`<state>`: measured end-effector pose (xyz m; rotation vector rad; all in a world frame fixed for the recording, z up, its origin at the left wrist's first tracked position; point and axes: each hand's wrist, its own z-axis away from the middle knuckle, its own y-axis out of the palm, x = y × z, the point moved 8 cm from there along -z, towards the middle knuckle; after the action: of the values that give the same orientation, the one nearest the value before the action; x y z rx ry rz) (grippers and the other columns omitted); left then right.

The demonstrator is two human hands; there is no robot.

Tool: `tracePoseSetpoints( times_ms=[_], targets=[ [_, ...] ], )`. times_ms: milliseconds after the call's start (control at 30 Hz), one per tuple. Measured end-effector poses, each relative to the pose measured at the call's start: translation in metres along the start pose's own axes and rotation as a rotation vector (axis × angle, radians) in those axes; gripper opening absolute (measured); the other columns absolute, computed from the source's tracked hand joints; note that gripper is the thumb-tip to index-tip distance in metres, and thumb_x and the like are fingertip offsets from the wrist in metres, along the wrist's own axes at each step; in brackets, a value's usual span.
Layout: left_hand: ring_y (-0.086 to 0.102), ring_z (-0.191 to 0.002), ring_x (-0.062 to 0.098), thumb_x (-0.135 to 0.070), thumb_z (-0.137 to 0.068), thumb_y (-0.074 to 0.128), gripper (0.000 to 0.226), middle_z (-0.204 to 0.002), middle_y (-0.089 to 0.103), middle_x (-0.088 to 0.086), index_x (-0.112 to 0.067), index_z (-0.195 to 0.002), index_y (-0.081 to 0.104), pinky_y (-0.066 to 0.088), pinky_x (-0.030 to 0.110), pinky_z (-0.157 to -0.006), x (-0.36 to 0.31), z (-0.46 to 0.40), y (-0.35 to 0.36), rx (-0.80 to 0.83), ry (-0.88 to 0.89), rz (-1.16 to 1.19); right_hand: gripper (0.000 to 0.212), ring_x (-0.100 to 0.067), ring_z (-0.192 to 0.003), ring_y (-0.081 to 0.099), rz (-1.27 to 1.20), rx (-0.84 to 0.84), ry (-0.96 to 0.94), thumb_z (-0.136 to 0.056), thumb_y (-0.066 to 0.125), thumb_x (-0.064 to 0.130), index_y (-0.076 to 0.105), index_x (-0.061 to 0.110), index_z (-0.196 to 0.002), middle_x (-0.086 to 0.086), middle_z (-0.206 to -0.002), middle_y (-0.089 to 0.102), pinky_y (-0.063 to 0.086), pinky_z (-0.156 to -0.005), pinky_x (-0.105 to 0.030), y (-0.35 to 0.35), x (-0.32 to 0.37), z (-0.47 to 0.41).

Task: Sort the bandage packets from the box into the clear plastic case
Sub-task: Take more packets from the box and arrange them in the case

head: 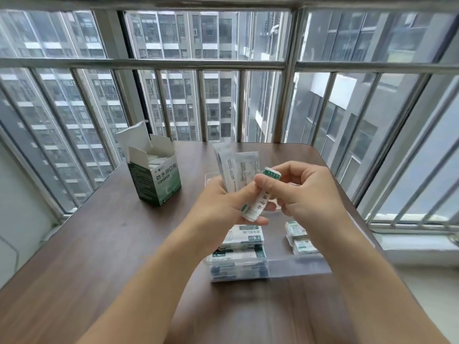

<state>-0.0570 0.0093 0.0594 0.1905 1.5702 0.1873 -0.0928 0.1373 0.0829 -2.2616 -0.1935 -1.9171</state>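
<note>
An open green and white bandage box (pixel 155 178) stands on the wooden table (pixel 104 244) at the left, with packets showing inside. Above the clear plastic case (pixel 295 265), my left hand (pixel 223 202) grips a fan of white bandage packets (pixel 239 170). My right hand (pixel 303 189) pinches the top of one narrow packet (pixel 262 196) from that bunch. In the case, a stack of packets (pixel 242 247) fills the left part and smaller packets (pixel 299 237) lie at the right, partly hidden by my right wrist.
The table stands against a barred window (pixel 223 70) with tower blocks outside. Its right edge (pixel 367 219) runs close to the case. Bare tabletop lies between the box and the case and along the near side.
</note>
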Motion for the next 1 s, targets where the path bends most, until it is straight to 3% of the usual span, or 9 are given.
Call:
tracePoseSetpoints(
  times_ms=[167,367,533,733,867,1000],
  targets=[
    [0.074,-0.079,0.028,-0.017,-0.106,0.044,0.027,-0.100,0.075,0.021,-0.002,-0.117,0.063,0.060,0.027,-0.053,0.008,0.000,0.008,0.060,-0.105,0.103,0.022,-0.014,-0.050,0.054,-0.158,0.009,0.097,-0.072,0.080,0.020,0.073,0.003,-0.084,-0.009,-0.067,0.066,0.042,-0.046,-0.020,-0.010,-0.014,-0.008],
    [0.075,-0.086,0.025,-0.011,-0.100,0.055,0.020,-0.102,0.076,0.016,0.000,-0.113,0.065,0.060,0.024,-0.058,0.011,-0.004,0.000,0.016,-0.096,0.073,0.012,-0.006,-0.048,0.046,-0.354,-0.012,0.191,-0.082,0.075,0.013,0.070,0.004,-0.090,-0.005,-0.067,0.062,0.041,-0.040,-0.013,-0.018,-0.024,-0.014],
    [0.073,-0.084,0.020,-0.008,-0.097,0.059,0.019,-0.105,0.074,0.018,0.003,-0.110,0.067,0.059,0.024,-0.061,0.012,-0.007,-0.006,-0.045,-0.064,0.045,0.010,-0.008,-0.046,0.044,-0.255,0.055,0.156,-0.082,0.073,0.005,0.073,0.002,-0.092,-0.007,-0.066,0.061,0.037,-0.040,-0.015,-0.018,-0.020,-0.014],
    [0.074,-0.080,0.018,-0.007,-0.095,0.062,0.018,-0.096,0.076,0.014,0.002,-0.109,0.068,0.058,0.024,-0.061,0.011,-0.007,-0.009,-0.063,-0.046,0.043,0.035,-0.009,-0.047,0.044,-0.245,0.151,0.111,-0.071,0.075,0.018,0.072,-0.002,-0.099,-0.009,-0.067,0.060,0.037,-0.040,-0.017,-0.003,-0.018,-0.012],
    [0.073,-0.078,0.018,-0.010,-0.094,0.064,0.019,-0.091,0.076,0.012,0.002,-0.108,0.069,0.058,0.026,-0.060,0.010,-0.006,-0.009,-0.068,-0.046,-0.002,0.015,-0.012,-0.049,0.042,-0.100,0.163,0.091,-0.084,0.074,0.013,0.072,0.000,-0.089,-0.006,-0.063,0.061,0.035,-0.042,-0.020,-0.002,-0.021,-0.013],
    [0.074,-0.081,0.024,-0.019,-0.100,0.056,0.022,-0.095,0.077,0.015,-0.003,-0.107,0.068,0.060,0.026,-0.054,0.010,-0.003,-0.004,-0.071,-0.105,0.058,0.011,-0.011,-0.050,0.042,-0.097,0.140,0.126,-0.091,0.068,0.013,0.069,0.003,-0.087,-0.008,-0.066,0.063,0.033,-0.045,-0.020,-0.006,-0.027,-0.016]
  ],
)
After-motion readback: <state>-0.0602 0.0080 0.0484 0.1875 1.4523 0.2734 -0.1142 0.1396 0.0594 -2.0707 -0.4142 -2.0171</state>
